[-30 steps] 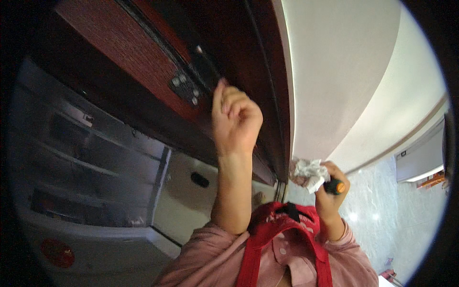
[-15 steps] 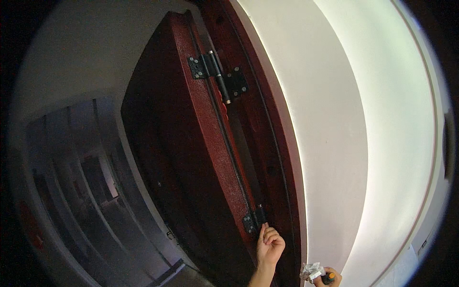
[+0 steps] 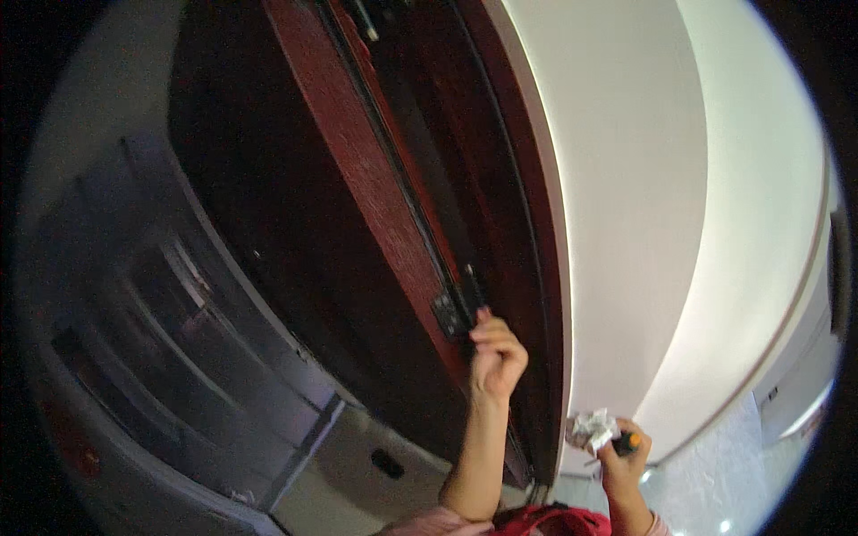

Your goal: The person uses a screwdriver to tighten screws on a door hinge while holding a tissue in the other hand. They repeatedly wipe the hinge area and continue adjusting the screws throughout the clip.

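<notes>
Black hinge (image 3: pixel 450 315) on the door's (image 3: pixel 344 161) edge meets the left hand (image 3: pixel 497 359) (grip: I cannot tell); the right hand (image 3: pixel 624 463) clasps white wrapping (image 3: pixel 595 429) and a screwdriver (image 3: pixel 628 442).

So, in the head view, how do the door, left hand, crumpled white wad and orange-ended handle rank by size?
1. Door
2. Left hand
3. Crumpled white wad
4. Orange-ended handle, partly covered

The door (image 3: pixel 335 143) looks like wood, its reddish edge grained and slightly rough with a low sheen. The hinge (image 3: pixel 450 314) on it is dark metal, mostly matt. Right of the door: a smooth matt wall (image 3: pixel 639 179), a crumpled, papery wad (image 3: pixel 594 431), a plastic-looking tool handle (image 3: pixel 633 441) and glossy, polished floor (image 3: pixel 715 473). Below the door, a cloth sleeve (image 3: pixel 433 523)
</notes>
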### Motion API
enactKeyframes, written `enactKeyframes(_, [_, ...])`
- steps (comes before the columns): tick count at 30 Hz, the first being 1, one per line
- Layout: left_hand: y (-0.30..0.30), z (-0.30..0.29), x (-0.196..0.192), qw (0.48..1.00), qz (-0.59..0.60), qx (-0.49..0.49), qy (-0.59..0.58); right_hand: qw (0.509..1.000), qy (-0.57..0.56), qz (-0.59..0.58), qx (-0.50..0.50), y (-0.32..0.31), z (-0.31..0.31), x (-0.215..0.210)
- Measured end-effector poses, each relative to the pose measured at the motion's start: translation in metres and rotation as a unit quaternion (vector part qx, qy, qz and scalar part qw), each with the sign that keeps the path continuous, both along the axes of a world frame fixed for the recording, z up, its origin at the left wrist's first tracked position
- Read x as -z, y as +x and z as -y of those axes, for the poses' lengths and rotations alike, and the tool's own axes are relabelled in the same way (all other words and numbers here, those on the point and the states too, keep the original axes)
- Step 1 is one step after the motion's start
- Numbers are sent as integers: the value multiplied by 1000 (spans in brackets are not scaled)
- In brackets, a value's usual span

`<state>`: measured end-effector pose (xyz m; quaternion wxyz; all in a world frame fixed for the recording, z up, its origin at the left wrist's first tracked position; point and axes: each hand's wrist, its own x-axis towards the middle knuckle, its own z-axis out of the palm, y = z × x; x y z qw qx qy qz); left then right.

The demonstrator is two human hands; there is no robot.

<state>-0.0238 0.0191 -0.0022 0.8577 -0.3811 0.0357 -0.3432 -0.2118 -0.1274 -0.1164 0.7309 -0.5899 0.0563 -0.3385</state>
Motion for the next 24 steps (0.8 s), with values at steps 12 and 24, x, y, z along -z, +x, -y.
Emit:
enactKeyframes(12, [-24, -1, -20, 990, 105, -33, 90, 998, -60, -19, -28, -11, 2, -30])
enactKeyframes(24, [-37, 5, -18, 976, 113, -144, 116, 1000, 2, -17, 0, -15, -1, -16])
